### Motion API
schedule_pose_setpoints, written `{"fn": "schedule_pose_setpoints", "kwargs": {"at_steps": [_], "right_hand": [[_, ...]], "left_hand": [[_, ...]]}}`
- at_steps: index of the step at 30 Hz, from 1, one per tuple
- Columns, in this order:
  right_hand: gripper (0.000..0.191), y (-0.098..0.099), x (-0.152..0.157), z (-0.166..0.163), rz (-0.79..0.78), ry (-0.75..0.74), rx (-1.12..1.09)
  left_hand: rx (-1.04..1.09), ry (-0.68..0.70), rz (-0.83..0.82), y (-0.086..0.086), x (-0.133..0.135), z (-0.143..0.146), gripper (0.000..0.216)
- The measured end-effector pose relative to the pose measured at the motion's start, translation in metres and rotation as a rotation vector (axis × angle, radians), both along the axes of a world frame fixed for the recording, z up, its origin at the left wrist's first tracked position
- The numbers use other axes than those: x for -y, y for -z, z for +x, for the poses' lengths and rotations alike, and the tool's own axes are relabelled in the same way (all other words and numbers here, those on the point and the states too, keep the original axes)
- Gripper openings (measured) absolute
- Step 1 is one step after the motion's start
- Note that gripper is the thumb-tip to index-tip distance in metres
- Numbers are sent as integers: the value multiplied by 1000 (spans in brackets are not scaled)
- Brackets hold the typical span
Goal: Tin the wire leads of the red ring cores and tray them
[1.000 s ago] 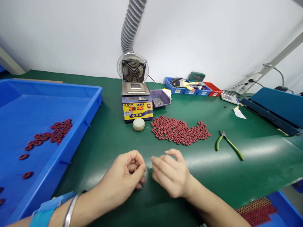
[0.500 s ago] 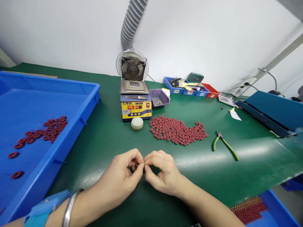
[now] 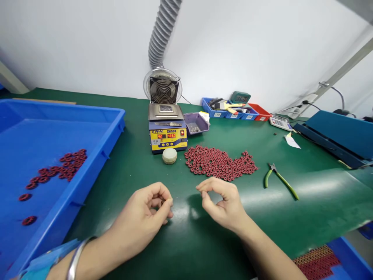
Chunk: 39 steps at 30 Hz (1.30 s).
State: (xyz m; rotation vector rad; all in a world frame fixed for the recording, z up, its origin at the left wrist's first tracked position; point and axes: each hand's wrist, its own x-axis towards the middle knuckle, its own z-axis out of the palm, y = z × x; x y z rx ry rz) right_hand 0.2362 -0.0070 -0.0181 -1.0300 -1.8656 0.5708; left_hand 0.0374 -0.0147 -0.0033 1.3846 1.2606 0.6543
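Note:
My left hand (image 3: pixel 150 208) is closed in a pinch above the near middle of the green table. Its fingers hold a small toothed core, of which only a dark brown bit (image 3: pixel 162 202) shows between them. To its right, my right hand (image 3: pixel 220 200) has thumb and forefinger drawn close together. Whether a fine wire lies between those fingertips cannot be made out. Just beyond the right hand lies a spread of small red toothed ring cores (image 3: pixel 218 161). Green-handled cutters (image 3: pixel 280 181) lie with their handles apart, farther right.
At left stands a large blue tray (image 3: pixel 99 163) with red wound cores (image 3: pixel 70 165). A solder pot (image 3: pixel 167 134) with a fan behind it, a round pale tub (image 3: pixel 169 156) and a purple bin (image 3: pixel 198 124) stand ahead. Small tool bins (image 3: pixel 233 111) line the wall.
My hands have parted from fingertip contact. The right has moved right and slightly up; the left has shifted a little left, still pinching the small core. The view has tilted slightly.

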Motion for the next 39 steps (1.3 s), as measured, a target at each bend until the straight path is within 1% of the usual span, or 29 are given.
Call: {"fn": "schedule_pose_setpoints", "kwargs": {"at_steps": [4, 6, 10, 13, 19, 26, 29, 31, 33, 35, 37, 39], "right_hand": [[19, 2, 2, -11, -204, -103, -112], [21, 8, 3, -18, -318, -128, -182], [19, 22, 4, -27, -552, -153, -323], [19, 27, 3, -29, -637, -180, -408], [16, 26, 2, -32, -687, -192, -494], [15, 28, 3, -35, -717, -176, -517], [15, 30, 4, -38, -677, -150, -500], [17, 31, 2, -37, -649, -165, -507], [20, 32, -1, -34, -666, -187, -541], [22, 32, -5, -28, -688, -173, -575], [21, 31, -6, -24, -665, -136, -579], [17, 29, -4, -24, -605, -125, -536]], "left_hand": [[69, 11, -90, -1, -2, 0, 19], [81, 15, -128, 0, -2, 2, 19], [117, -5, -210, -1, -4, 6, 20], [141, -25, -248, -3, -5, 7, 21], [176, -42, -310, -2, -6, 9, 23], [207, -46, -324, 3, -8, 8, 22], [245, -35, -342, 4, -7, 8, 22], [258, -35, -352, 4, -7, 8, 21], [254, -52, -369, 4, -7, 7, 17], [261, -70, -386, 3, -7, 7, 16], [275, -73, -395, 3, -7, 7, 20], [288, -62, -396, 3, -6, 7, 26]]}}
